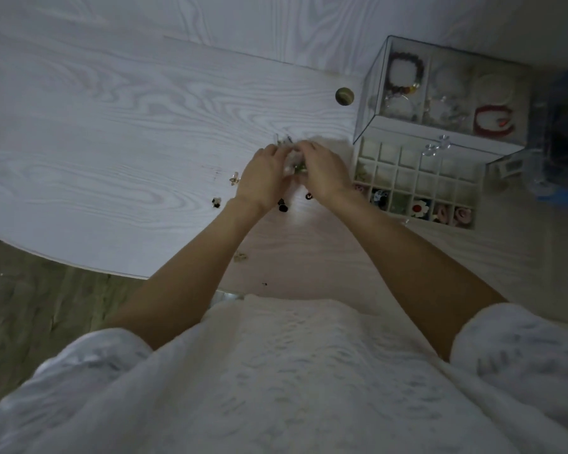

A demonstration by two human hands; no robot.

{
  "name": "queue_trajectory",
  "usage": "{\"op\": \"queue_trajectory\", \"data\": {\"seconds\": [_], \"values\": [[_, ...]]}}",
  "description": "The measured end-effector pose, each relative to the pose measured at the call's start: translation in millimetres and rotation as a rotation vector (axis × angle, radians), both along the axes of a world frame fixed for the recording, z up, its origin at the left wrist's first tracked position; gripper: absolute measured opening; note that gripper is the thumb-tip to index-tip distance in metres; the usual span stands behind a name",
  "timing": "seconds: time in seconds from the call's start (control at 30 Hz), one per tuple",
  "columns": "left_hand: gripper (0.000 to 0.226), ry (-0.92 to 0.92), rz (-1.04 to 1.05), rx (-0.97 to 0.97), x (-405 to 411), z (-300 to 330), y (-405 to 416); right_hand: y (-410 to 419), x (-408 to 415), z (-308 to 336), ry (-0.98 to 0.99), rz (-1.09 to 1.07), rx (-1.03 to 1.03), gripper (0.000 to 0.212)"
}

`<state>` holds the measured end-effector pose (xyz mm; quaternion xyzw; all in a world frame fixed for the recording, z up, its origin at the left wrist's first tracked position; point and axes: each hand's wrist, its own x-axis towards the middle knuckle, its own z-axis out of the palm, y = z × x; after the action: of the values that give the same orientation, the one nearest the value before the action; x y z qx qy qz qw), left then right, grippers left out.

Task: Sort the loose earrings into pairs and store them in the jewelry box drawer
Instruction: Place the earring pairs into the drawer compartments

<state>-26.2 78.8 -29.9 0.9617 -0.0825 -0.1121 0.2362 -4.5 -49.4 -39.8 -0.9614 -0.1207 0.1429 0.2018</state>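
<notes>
Both hands are meeting over the table point(112, 142), fingers curled: the left hand point(263, 173) and right hand point(322, 172) are pinching a small, blurred clear earring point(291, 167) between them. Just right, the jewelry box drawer point(417, 181) is standing open. No writing is legible.
</notes>
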Motion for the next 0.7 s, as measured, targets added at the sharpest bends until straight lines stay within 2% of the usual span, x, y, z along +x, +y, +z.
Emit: {"op": "queue_trajectory", "data": {"seconds": [0.2, 0.43, 0.57, 0.7], "values": [[0.027, 0.019, -0.086, 0.083, 7.6, -17.8, -1.3, -10.9, -8.8, 9.8, -0.029, -0.098, 0.014, 0.033], [0.019, -0.026, -0.100, 0.069, 9.6, -21.2, -1.5, -63.9, -43.4, 37.8, -0.170, -0.324, 0.247, 0.007], [0.015, -0.044, -0.086, 0.058, 7.2, -19.3, -2.5, -105.3, -48.6, 34.9, -0.203, -0.451, 0.287, 0.010], [0.017, -0.040, -0.077, 0.089, 3.8, -14.5, -7.8, -116.9, -34.7, 20.6, -0.203, -0.426, 0.201, 0.019]]}}
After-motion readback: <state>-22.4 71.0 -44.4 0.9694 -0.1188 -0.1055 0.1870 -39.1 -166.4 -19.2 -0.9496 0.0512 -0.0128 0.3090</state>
